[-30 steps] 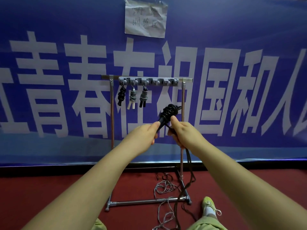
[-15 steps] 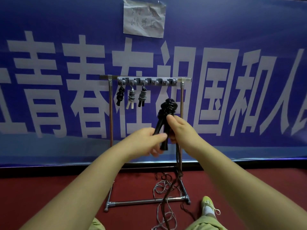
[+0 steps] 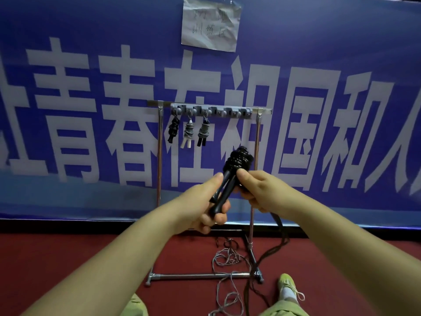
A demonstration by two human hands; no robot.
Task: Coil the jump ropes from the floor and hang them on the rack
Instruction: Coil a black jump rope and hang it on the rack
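Observation:
I hold a black jump rope (image 3: 239, 159) in front of the rack, its cord wound in several turns round the tops of its two handles. My left hand (image 3: 202, 201) grips the lower ends of the handles. My right hand (image 3: 259, 190) pinches the cord just under the coil, and the loose cord (image 3: 276, 245) trails from it down to the floor. The metal rack (image 3: 160, 156) has a grey hook bar (image 3: 218, 110) with three coiled ropes hanging at its left end: a black one (image 3: 173, 130), a white-handled one (image 3: 188, 133) and a grey-corded one (image 3: 203, 133).
A grey rope (image 3: 227, 258) lies tangled on the red floor by the rack's right foot. A blue banner with white characters hangs behind the rack, with a paper note (image 3: 210, 23) taped above. My yellow-green shoe (image 3: 288, 285) stands at the lower right.
The handles swung from tilted to nearly upright and dropped lower. My left hand slid down to their lower ends. My right hand moved right, carrying the trailing cord to the right.

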